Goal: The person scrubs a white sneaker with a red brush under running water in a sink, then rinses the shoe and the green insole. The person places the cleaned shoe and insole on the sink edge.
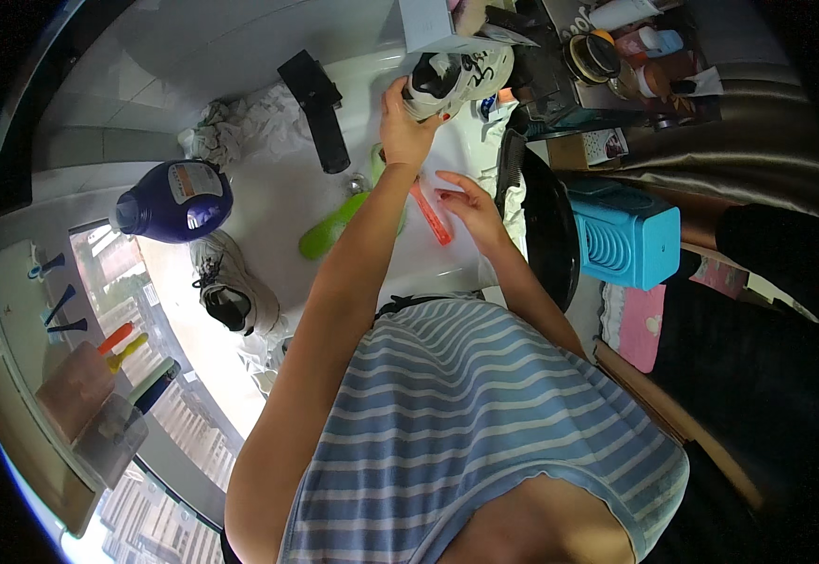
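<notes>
My left hand (pixel 409 134) grips the heel end of a white sneaker (pixel 476 74) with black markings. The sneaker is at the far right of a white washbasin (pixel 416 271). My right hand (pixel 476 208) is apart from it over the basin's right side, fingers spread and holding nothing. Close to those fingers lies an orange-red plastic handle (pixel 434 218), its far end hidden by my left wrist. A green plastic object (pixel 328 229), possibly a brush, lies in the basin, partly covered by my left forearm. Near it is a metal drain stopper (pixel 357 183).
A black faucet (pixel 321 116) reaches over the basin. Crumpled white material (pixel 254 123), a purple bottle (pixel 187 201) and another sneaker (pixel 229 285) line the left side. On the right are a black comb (pixel 510 169), a black round basin (pixel 550 233) and a blue plastic container (pixel 628 236).
</notes>
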A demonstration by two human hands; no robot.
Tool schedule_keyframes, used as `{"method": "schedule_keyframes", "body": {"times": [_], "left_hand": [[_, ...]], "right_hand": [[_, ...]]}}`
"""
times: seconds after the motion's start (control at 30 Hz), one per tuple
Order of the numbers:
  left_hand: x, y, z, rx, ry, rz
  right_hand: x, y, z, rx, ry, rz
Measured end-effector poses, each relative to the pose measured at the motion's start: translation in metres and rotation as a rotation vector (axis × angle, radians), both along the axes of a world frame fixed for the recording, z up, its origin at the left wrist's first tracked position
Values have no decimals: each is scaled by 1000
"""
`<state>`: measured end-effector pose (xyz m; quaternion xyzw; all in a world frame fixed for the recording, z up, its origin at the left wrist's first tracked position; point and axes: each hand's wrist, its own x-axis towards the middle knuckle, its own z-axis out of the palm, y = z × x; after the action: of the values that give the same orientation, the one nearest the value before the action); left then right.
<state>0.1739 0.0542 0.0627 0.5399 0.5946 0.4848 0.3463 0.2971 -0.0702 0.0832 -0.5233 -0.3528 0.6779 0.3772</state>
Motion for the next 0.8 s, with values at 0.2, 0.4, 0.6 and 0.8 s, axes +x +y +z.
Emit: {"method": "schedule_keyframes", "body": {"times": [0.2, 0.4, 0.6, 0.8], "left_hand": [[-11, -4, 0, 177, 329, -37], [-46, -59, 25, 8, 212, -137], [-144, -184, 59, 44, 678, 215], [-225, -239, 74, -510, 1247, 672]], "right_hand": [[-5, -3, -6, -91, -25, 140], [-17, 8, -22, 45, -39, 137], [-25, -1, -24, -81, -122, 174], [-48, -11, -19, -135, -154, 365]]}}
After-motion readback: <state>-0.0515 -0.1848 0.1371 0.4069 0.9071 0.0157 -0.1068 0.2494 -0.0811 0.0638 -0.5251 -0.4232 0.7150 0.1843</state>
